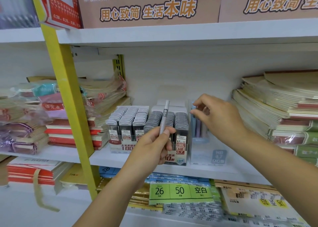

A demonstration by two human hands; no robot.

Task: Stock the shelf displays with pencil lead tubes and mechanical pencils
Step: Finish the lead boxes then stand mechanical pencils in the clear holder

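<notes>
My left hand [155, 145] grips a grey pencil lead tube [164, 117] marked HB 0.7, held upright in front of the displays. Two display boxes packed with lead tubes stand on the white shelf [106, 157]: a 0.5 box [128, 125] on the left and a 0.7 box [180, 123] beside it. To the right stands a clear display box [209, 152] holding a few pastel tubes [197, 126]. My right hand [217, 116] reaches over that clear box and pinches the top of a light blue tube [194, 108].
Stacks of notebooks [268, 106] fill the shelf's right side, and more wrapped notebooks [103, 96] lie at the left. A yellow upright post [68, 92] crosses the left. Brown cartons [149, 6] sit on the shelf above. Paper pads [180, 191] lie on the shelf below.
</notes>
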